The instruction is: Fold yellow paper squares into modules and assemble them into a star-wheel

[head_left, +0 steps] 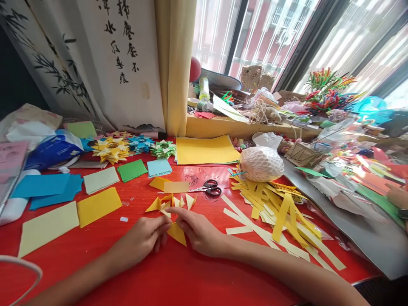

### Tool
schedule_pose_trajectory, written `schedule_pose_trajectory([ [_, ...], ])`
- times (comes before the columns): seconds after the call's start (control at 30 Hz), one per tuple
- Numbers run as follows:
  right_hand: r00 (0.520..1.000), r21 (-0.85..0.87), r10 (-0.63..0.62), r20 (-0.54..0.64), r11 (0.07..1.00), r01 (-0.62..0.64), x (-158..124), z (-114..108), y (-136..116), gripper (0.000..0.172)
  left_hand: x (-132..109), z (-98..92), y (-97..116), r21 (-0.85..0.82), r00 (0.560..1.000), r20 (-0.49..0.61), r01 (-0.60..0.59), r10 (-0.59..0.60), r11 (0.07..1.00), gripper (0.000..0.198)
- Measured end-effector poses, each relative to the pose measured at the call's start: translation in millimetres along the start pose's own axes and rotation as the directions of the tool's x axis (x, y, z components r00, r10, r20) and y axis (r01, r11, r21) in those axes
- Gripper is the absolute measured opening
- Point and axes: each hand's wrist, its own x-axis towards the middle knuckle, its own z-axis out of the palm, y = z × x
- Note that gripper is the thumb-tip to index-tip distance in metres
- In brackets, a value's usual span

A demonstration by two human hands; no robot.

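Note:
Both hands meet near the front of the red table [178, 280] over a folded yellow paper piece [177, 233]. My left hand [144, 238] is curled, its fingertips pinching the piece's left edge. My right hand [196, 229] presses on the piece from the right, fingers closed on it, index finger stretched along its top. Just beyond the hands lie several small folded yellow triangles [168, 202]. Black-handled scissors [208, 187] rest behind them.
Yellow paper strips [280, 212] are heaped to the right, beside a white net-wrapped ball [261, 163]. Coloured paper squares [95, 206] lie at left, with folded paper stars [111, 148] and yellow sheets [205, 149] behind. Craft clutter covers the window sill [242, 125] and the right side.

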Motion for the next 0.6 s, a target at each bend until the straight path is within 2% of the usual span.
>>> schedule_pose_trajectory([
  [0.07,1.0,-0.005,0.01,0.001,1.0,-0.01,0.2,-0.5,0.9,0.045,1.6,-0.7,0.0,0.01,1.0,0.007,0.017,-0.017,1.0,0.031],
  [0.2,0.999,0.025,0.002,0.04,1.0,-0.003,0.4,-0.1,3.4,0.047,1.1,-0.1,3.5,0.105,0.998,-0.061,0.003,0.003,0.994,0.03],
  [0.33,0.994,0.216,0.103,0.02,0.971,-0.105,1.2,-0.3,5.4,0.038,-1.2,2.2,7.2,-0.026,0.995,-0.056,0.08,-0.081,0.996,0.035],
  [0.4,0.987,0.291,0.158,0.02,0.944,-0.157,1.2,-0.4,6.4,0.028,-1.7,2.6,7.8,-0.089,0.99,-0.097,0.096,-0.104,0.991,0.033],
  [0.47,0.977,0.33,0.202,0.069,0.92,-0.213,0.9,0.2,7.3,0.02,-1.7,2.4,7.6,-0.114,0.983,-0.149,0.088,-0.105,0.99,0.031],
  [0.6,0.946,0.447,0.284,0.159,0.833,-0.325,1.0,2.3,9.5,0.031,-0.4,1.5,6.2,-0.138,0.981,-0.167,0.074,-0.097,0.988,0.03],
])
